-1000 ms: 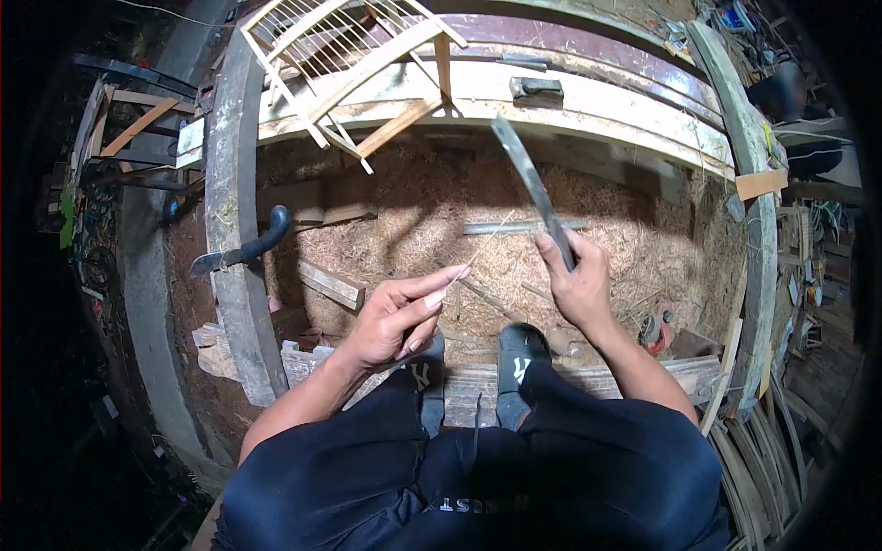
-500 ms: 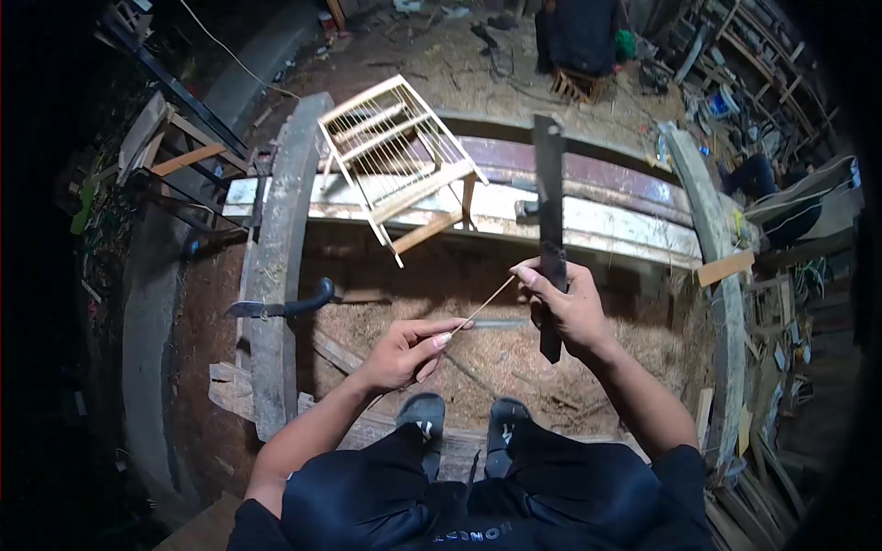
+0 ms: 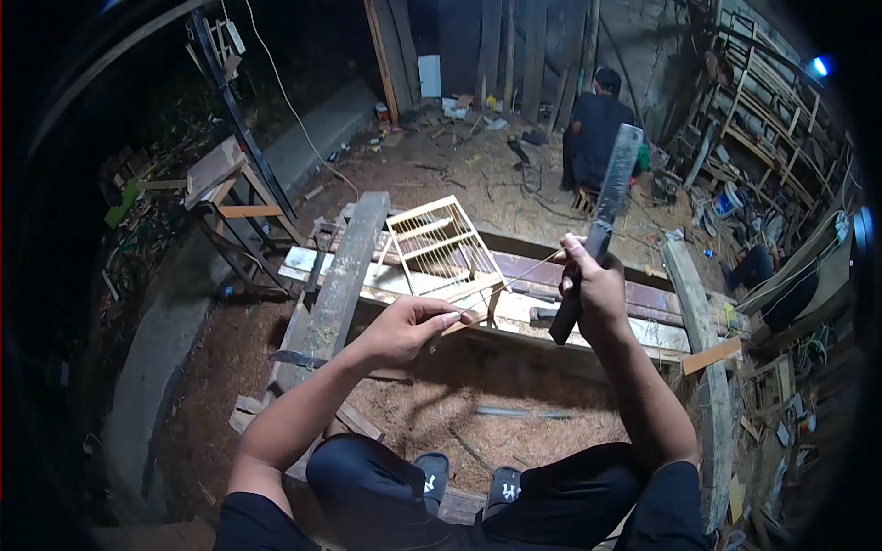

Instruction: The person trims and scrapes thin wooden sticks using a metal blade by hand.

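A thin wooden stick (image 3: 516, 278) runs slantwise between my hands. My left hand (image 3: 412, 329) pinches its lower end between thumb and fingers. The upper end is at the thumb and fingertips of my right hand (image 3: 595, 289). That same hand grips a long, flat, dark metal blade (image 3: 617, 170), which points up and away from me. Just beyond my left hand, a wooden frame with thin parallel bars (image 3: 439, 243), like part of a birdcage, rests tilted on the bench.
The plank bench (image 3: 606, 317) crosses in front of me between a left beam (image 3: 354, 266) and a right beam (image 3: 695, 285). A dark-handled tool (image 3: 542, 317) lies on it. Shavings (image 3: 514, 441) cover the ground. Another person (image 3: 593, 129) is low down at the back.
The view has tilted up, showing more of the background. Both hands have risen with the stick and now appear in front of the bench. The blade in my right hand leans further right.
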The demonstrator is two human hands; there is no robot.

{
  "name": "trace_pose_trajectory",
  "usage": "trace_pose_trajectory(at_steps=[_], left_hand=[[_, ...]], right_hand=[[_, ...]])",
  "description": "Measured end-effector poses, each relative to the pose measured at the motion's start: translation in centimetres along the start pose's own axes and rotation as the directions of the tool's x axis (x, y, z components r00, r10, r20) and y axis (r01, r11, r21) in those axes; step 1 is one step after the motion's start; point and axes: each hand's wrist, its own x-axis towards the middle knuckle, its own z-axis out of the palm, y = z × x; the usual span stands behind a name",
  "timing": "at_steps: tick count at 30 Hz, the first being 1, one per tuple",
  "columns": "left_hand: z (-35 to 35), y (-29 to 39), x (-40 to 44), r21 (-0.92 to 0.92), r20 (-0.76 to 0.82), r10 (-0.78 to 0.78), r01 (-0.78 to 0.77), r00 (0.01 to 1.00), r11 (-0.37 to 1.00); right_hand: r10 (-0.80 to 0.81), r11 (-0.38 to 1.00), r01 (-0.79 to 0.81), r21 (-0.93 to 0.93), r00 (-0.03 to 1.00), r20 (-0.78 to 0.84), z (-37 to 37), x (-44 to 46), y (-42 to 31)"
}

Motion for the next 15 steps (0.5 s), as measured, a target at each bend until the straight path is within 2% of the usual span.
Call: trace_pose_trajectory(at_steps=[2, 3, 5, 7, 9, 10, 11, 15], left_hand=[[-0.4, 1.8, 0.3, 0.119, -0.079, -0.018, 0.027, 0.997, 0.993], [-0.5, 2.3, 0.6, 0.125, -0.079, -0.005, 0.015, 0.997, 0.992], [-0.4, 3.1, 1.6, 0.064, -0.170, 0.031, -0.020, 0.985, 0.998], [0.0, 4.1, 2.3, 0.136, -0.328, 0.107, -0.066, 0.939, 0.989], [0.0, 3.6, 2.9, 0.042, -0.396, 0.106, -0.097, 0.912, 0.994], [-0.2, 2.6, 3.3, -0.061, -0.423, 0.092, -0.129, 0.901, 0.990], [-0.3, 1.7, 3.5, -0.074, -0.455, 0.127, -0.179, 0.881, 0.981], [-0.9, 1.6, 2.5, -0.280, -0.548, 0.073, -0.265, 0.833, 0.923]], right_hand=[[-0.040, 0.997, 0.045, 0.056, 0.995, -0.086, -0.4, 0.9, -0.8], [-0.053, 0.997, 0.058, 0.057, 0.995, -0.084, -0.7, 1.1, -1.1], [-0.045, 0.991, 0.067, 0.113, 0.981, -0.189, -1.2, 1.4, -1.4], [-0.025, 0.970, 0.083, 0.230, 0.970, -0.243, -1.4, 1.3, -1.0], [0.015, 0.957, 0.053, 0.285, 0.973, -0.232, -2.2, 1.6, 0.6], [-0.015, 0.954, 0.089, 0.286, 0.969, -0.248, -2.0, 1.5, 1.0], [-0.031, 0.958, 0.098, 0.268, 0.970, -0.242, -1.9, 1.3, 1.2], [0.050, 0.938, 0.008, 0.346, 0.986, -0.158, -1.9, 0.7, 1.7]])
